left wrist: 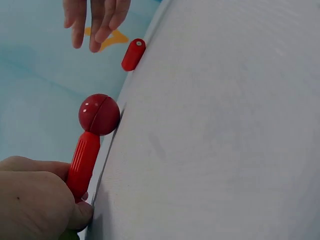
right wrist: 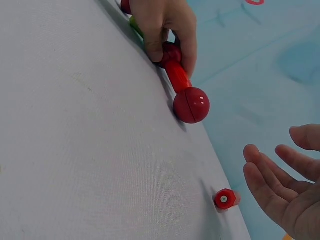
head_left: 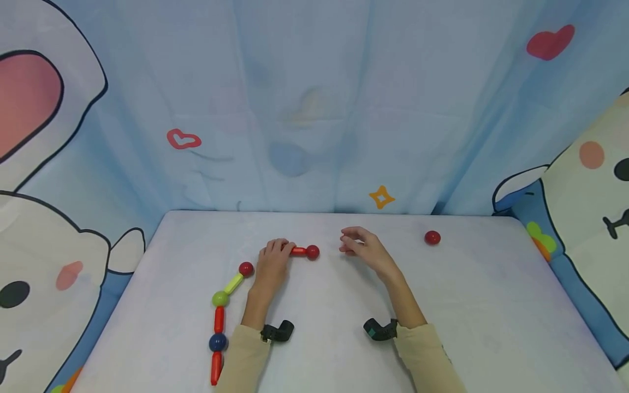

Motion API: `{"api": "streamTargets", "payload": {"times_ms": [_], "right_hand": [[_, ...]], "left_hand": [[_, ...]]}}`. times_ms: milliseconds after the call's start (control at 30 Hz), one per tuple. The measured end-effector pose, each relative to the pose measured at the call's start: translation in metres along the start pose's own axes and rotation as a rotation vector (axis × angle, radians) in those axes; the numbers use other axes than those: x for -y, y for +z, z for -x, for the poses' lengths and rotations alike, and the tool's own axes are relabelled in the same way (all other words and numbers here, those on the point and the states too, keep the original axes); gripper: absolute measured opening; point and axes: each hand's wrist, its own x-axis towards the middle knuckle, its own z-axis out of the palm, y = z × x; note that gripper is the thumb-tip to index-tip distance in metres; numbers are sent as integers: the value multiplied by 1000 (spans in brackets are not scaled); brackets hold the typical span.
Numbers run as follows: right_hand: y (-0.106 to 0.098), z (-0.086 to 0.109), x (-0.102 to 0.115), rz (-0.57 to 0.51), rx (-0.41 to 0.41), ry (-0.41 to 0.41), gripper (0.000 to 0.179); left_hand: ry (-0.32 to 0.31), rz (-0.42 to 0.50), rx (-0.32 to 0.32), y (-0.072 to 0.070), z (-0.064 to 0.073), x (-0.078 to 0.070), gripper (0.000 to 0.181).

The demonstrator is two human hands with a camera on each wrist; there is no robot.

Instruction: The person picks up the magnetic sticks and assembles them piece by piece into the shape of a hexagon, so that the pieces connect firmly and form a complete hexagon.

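Observation:
My left hand [head_left: 273, 267] grips one end of a red rod [head_left: 298, 251] with a red ball [head_left: 312, 252] on its other end. In the right wrist view, my left fingers hold another red ball [right wrist: 171, 54] at the rod's near end, partly hidden. My right hand [head_left: 366, 251] is apart from it, fingers relaxed and holding nothing. A loose red rod [right wrist: 225, 199] lies by my right fingers in the right wrist view; my hand hides it in the head view. Left of my left hand runs a chain of a red ball [head_left: 246, 269], green rod [head_left: 233, 283], green ball [head_left: 220, 298], red rods and blue ball [head_left: 218, 342].
Another red ball [head_left: 432, 237] lies alone on the right of the white table [head_left: 491, 305]. A blue patterned curtain [head_left: 304, 109] hangs behind the table's far edge. Both wrists wear black camera mounts [head_left: 278, 331].

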Motion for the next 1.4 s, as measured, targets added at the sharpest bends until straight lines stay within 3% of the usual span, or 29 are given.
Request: {"api": "streamTargets", "payload": {"times_ms": [300,700,1000,1167,1400], "right_hand": [[0,0,-2,-18,6,2,45],[0,1,-1,-25,13,2,44],[-2,0,-4,12,11,-11,44],[-4,-2,-9,116,-53,-18,40],[-4,-5,-16,335,-144,61,38]], "left_hand": [[19,63,48,3,2,-3,48],[-38,40,7,-1,2,-3,44],[18,60,36,-3,2,-3,47],[73,95,47,-3,0,-4,40],[112,124,51,1,-1,-2,32]]}}
